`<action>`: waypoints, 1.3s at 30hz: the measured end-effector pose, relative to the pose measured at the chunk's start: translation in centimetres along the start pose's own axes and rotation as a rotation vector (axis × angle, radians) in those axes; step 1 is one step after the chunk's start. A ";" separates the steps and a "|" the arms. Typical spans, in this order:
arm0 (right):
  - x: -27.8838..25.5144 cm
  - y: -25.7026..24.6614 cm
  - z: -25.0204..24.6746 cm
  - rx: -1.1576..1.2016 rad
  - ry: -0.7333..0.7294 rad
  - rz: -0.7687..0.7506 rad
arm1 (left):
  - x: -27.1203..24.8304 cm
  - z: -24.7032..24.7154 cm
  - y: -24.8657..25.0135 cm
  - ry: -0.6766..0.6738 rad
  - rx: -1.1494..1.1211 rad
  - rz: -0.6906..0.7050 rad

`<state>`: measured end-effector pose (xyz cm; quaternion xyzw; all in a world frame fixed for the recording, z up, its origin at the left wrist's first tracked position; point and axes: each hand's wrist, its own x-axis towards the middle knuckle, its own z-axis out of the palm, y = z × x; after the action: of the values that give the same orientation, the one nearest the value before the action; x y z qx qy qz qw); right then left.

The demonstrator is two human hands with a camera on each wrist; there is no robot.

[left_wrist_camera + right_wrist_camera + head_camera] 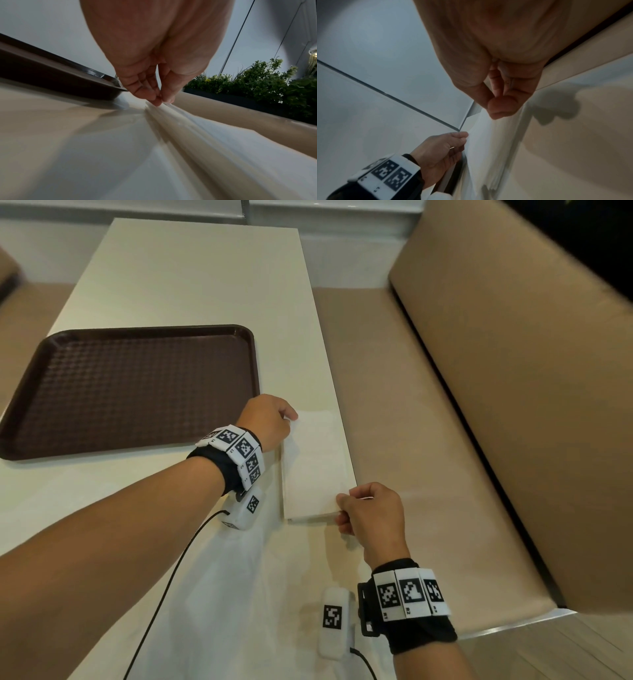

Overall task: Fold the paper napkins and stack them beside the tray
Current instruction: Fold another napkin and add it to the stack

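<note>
Head view: 2 bare hands working 1 white paper napkin (313,467) on a cream table (191,278), close to the table's right edge and just right of the near right corner of a dark brown tray (137,385). Left hand (265,422) at the napkin's far left corner, thumb and fingers pinching the paper there. Right hand (371,518) at the near right corner, thumb and forefinger pinching the top layer, lifted slightly above a lower edge showing just beneath. Napkin lying as a long rectangle, layers visible along its left and near edges; whether more than 1 sheet, cannot tell. Marker bands with black-and-white squares on both wrists, a white camera pod with a black cable under each. Tan padded bench (445,440) along the table's right side, its backrest rising at right. Left wrist view: fingertips (157,100) closed together on the paper's corner, folded layers (180,128) running toward the lens, tray rim (68,75) at left, green plants (257,78) in the background. Right wrist view: thumb (501,108) pressed against the forefinger over the napkin's corner, the other hand (443,152) gripping the far end of the sheet (481,142)
</note>
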<state>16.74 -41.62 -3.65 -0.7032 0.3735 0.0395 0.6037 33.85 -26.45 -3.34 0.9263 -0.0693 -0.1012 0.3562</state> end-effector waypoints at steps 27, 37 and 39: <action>-2.3 0.8 -1.0 -0.417 0.104 -0.175 | -2.7 -1.2 1.3 -0.249 0.485 0.146; -2.2 0.8 4.0 -1.010 -0.208 -0.530 | -5.1 -3.0 0.6 -0.408 0.510 0.124; -2.8 -0.1 3.9 -0.991 -0.195 -0.515 | -6.4 -7.1 -0.2 -0.327 0.434 0.119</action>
<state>16.28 -36.83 -3.19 -0.9641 0.0695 0.1263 0.2231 29.30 -20.43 2.52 0.9467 -0.2000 -0.2110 0.1390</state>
